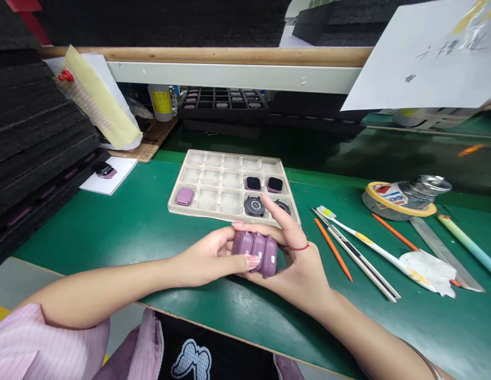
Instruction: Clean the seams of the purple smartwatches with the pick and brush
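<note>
Three purple watch cases (258, 252) stand side by side in a row between my two hands, above the near side of the green table. My left hand (214, 256) grips the row from the left, its thumb lying across the fronts. Around the other end curls my right hand (295, 258), fingers behind the cases and one finger pointing up. Just beyond is a beige compartment tray (208, 212). It holds a purple case (185, 196) at the front left, two dark-faced watches (253, 183) and two round-backed black pieces (254, 206) at the right.
Right of my hands lie an orange stick (333, 249), a craft knife (358, 256), a toothbrush (378, 247), a steel ruler (447, 256) and a glass jar (407, 195). Black foam trays (43, 121) stack up on the left. A shelf edge (229, 74) crosses overhead.
</note>
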The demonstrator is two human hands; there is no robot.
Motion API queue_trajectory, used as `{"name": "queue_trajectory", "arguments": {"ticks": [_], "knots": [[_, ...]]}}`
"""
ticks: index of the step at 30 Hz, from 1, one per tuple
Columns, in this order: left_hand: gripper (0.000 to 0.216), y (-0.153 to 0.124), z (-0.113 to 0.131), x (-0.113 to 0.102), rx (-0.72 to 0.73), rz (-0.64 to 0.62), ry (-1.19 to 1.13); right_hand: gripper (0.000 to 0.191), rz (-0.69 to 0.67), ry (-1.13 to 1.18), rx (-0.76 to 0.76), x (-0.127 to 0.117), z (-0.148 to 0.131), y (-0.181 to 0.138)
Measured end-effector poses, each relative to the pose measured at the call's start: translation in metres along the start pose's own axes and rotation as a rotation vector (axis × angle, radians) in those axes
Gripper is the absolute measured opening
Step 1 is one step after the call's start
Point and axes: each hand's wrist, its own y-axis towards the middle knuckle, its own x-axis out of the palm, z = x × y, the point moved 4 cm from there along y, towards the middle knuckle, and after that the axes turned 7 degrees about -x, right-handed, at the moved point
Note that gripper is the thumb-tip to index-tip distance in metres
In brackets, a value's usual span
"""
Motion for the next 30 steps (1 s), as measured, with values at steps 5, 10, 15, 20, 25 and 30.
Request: {"name": "queue_trajectory", "arguments": {"ticks": [5, 10, 15, 20, 25, 30], "knots": [[0.043, 0.0009, -0.0021, 0.0009, -0.029, -0.007, -0.06, 0.099, 0.01, 0.014, 0.013, 0.0013, -0.0014, 0.0005], [0.045, 0.0013, -0.0038, 0.0001, 0.006, -0.006, -0.045, 0.092, 0.011, -0.022, -0.007, 0.0015, -0.0027, -0.0001], [0.045, 0.0006, -0.0023, 0.0008, 0.006, -0.006, -0.04, 0.096, 0.01, -0.027, -0.041, 0.0019, -0.0043, -0.0002], [0.029, 0.0001, 0.0017, 0.002, 0.058, -0.005, 0.021, 0.092, 0.012, -0.064, -0.051, 0.0018, -0.0046, -0.0007], [0.037, 0.0006, -0.0013, 0.0035, 0.035, 0.009, 0.004, 0.096, 0.003, -0.062, -0.075, 0.0025, -0.004, -0.0014], [0.032, -0.0009, -0.0027, 0.0031, 0.043, 0.156, 0.121, 0.088, -0.007, -0.131, -0.136, 0.0048, -0.0056, -0.0019]]}}
